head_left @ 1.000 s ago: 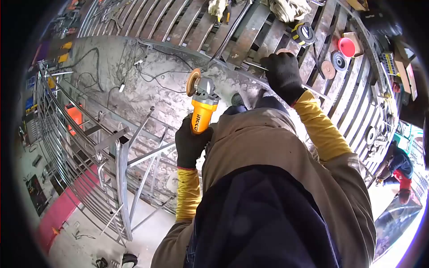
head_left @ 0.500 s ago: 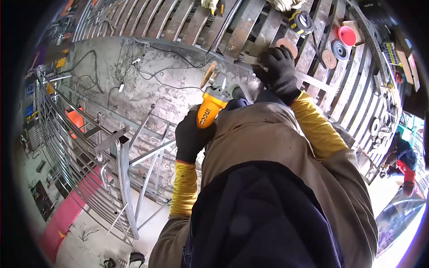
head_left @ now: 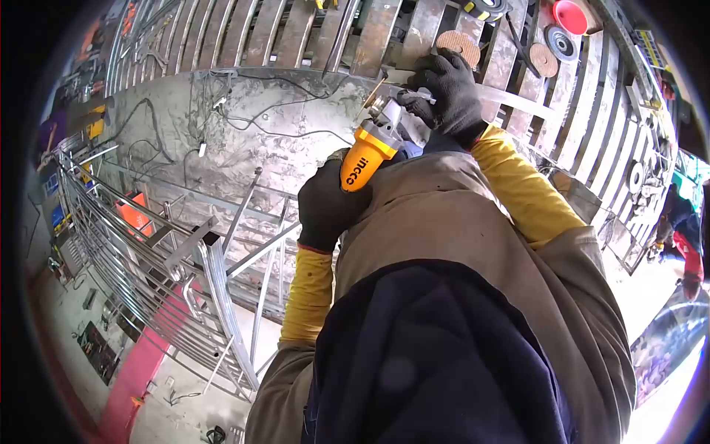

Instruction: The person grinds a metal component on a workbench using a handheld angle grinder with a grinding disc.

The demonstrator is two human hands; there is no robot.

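My left hand (head_left: 333, 200), in a dark glove, is wrapped round the body of a yellow angle grinder (head_left: 364, 157). The tool's metal head points up and away, with a thin brown disc (head_left: 374, 92) seen nearly edge-on. Close to the right of that head, my gloved right hand (head_left: 447, 100) has its fingers curled. A small greyish piece shows by its thumb, but what it grips is unclear. Just beyond those fingers a round brown disc (head_left: 458, 47) lies on the slatted metal bench (head_left: 373, 41).
Right of my right hand, the bench holds another brown disc (head_left: 543, 61), a grey flap disc (head_left: 560, 43), a red round dish (head_left: 570, 16) and a tape measure (head_left: 486, 7). Cables cross the floor. A metal frame (head_left: 222, 288) stands left; a person (head_left: 688, 255) is far right.
The view has shifted, with bench items higher in the frame. My right hand has come closer to the grinder head, its fingers more curled. The grinder has turned, showing its disc more edge-on.
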